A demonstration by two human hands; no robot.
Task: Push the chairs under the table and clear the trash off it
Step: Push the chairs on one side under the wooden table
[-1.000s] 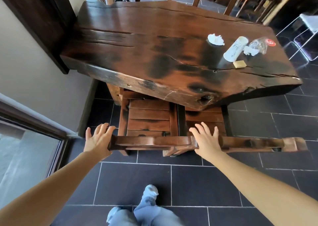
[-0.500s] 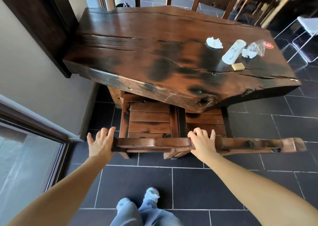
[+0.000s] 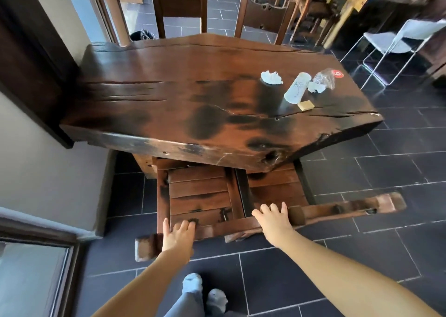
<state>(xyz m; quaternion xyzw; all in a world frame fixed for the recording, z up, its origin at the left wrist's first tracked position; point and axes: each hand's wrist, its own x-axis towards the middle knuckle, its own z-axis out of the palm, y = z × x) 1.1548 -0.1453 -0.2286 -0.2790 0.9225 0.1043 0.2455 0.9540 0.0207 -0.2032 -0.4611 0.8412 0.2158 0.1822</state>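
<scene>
Wooden chair backs are running crosswise under my palms, table [image 3: 169, 104] lying straight ahead. I'm pressing left hand [image 3: 177, 236] on the left chair [image 3: 200, 196], right hand [image 3: 274, 222] on the right chair [image 3: 337, 210], fingers loosely draped, clasping nothing.

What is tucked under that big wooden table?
Under the table, two slatted chair seats show partway, side by side. The left hand and right hand rest on their backrests. The seats' front parts and the table's base are mostly hidden by the slab.

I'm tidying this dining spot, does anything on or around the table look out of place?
Yes. Litter sits at the right end of the table: a crumpled tissue, a tipped paper cup, a clear wrapper and a small tan block. The left chair's backrest looks skewed against its neighbour.
</scene>
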